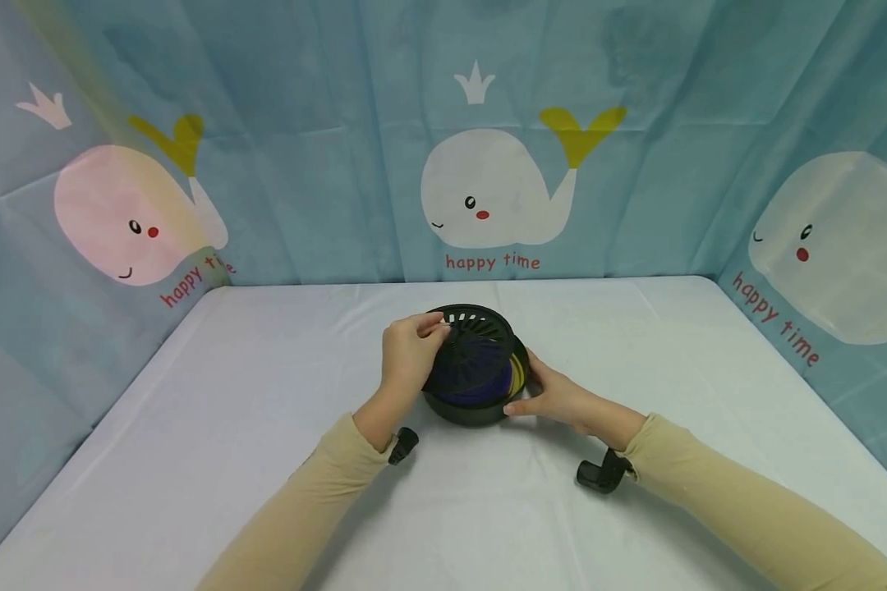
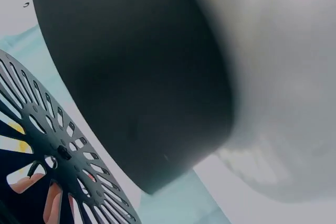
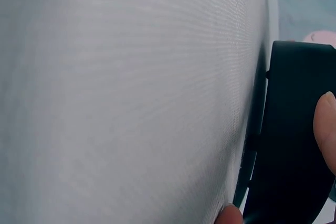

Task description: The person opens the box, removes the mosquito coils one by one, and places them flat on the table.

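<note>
A black round slotted lid (image 1: 497, 330) stands tilted up over a shallow black round container (image 1: 470, 414). My left hand (image 1: 405, 355) pinches the lid near its upper left edge; in the left wrist view, fingertips (image 2: 51, 203) show through the slots of the lid (image 2: 73, 163). My right hand (image 1: 558, 400) grips the container's right side, and its thumb (image 3: 325, 129) lies against the outer wall (image 3: 291, 129) in the right wrist view. Inside, something yellow and ring-shaped (image 1: 518, 374) and something dark blue (image 1: 488, 389) show partly; the lid hides the rest.
A white cloth (image 1: 229, 427) covers the table. Behind it hangs a blue curtain (image 1: 325, 189) printed with whales. Black camera mounts sit at the left wrist (image 1: 404, 445) and right wrist (image 1: 602, 474), close above the cloth.
</note>
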Motion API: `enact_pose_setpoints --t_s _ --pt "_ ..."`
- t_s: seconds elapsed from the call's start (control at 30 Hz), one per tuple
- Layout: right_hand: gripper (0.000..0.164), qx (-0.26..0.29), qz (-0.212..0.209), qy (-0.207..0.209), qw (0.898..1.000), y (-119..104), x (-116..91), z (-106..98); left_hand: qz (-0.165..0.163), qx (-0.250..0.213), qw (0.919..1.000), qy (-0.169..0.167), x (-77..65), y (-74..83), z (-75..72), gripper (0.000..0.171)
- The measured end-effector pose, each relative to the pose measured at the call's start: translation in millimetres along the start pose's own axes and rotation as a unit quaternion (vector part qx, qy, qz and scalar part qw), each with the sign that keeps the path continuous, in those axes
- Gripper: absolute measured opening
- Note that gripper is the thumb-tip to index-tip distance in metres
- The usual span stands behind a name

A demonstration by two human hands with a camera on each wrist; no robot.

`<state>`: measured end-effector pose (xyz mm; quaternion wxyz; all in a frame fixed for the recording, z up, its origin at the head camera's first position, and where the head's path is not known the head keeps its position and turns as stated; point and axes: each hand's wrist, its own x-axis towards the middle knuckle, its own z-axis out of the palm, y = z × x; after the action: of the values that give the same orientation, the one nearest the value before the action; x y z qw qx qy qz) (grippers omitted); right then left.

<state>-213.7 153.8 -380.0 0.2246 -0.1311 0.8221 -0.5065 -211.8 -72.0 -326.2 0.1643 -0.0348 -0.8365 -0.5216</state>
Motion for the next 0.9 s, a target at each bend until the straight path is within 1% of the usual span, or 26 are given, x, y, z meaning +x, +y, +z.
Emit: enact_pose_setpoints --t_s 0.13,0.33,0.4,0.6,0.73,0.9 --pt "0.114 0.001 0.001 0.0 1.0 0.8 -0.1 0.3 0.002 0.001 1.0 0.008 -1.6 -4.3 -11.4 0.023" --pt "0.115 0.003 -0.003 0.001 1.0 1.1 -0.8 -0.6 0.033 0.011 0.9992 0.019 -4.8 -14.0 -28.1 0.023" --pt "0.115 0.001 0.0 0.0 1.0 1.2 -1.0 -0.9 0.037 0.014 0.9989 0.023 -4.6 -16.5 -34.0 0.024" --pt "0.115 0.0 0.003 -0.001 1.0 1.0 -0.4 -1.0 0.027 0.027 0.9985 0.04 -3.1 -21.4 -52.4 0.024" --pt "0.115 0.001 0.002 -0.002 1.0 0.8 -1.0 -1.2 0.021 0.037 0.9984 0.037 -3.4 -26.8 -61.5 0.025" --pt "0.115 -0.002 0.005 0.001 1.0 0.0 -0.9 -0.2 0.007 0.045 0.9981 0.043 -6.1 -35.5 -73.2 0.025"
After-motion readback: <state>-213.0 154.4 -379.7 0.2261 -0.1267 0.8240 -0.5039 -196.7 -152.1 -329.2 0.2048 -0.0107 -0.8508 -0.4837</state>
